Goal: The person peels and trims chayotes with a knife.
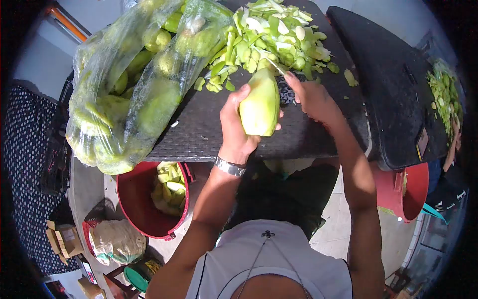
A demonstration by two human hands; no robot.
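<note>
A peeled pale green fruit (pixel 260 103) is held upright over the black table (pixel 199 130), with my left hand (pixel 236 117) wrapped round its left side and base. My right hand (pixel 311 97) is closed on a small knife (pixel 275 66), whose blade lies by the fruit's top end. Just beyond the fruit spreads a pile of green and white peelings (pixel 279 37). To the left of my hands, a clear plastic bag (pixel 134 89) full of green fruits rests on the table and hangs over its edge.
Below the table's left part stands a red bin (pixel 142 209) with pale cut pieces inside. Another red bin (pixel 416 192) is at the right, under a second black table (pixel 393 89). Beyond that table is another person's hand (pixel 453 142) near more peelings (pixel 444 89).
</note>
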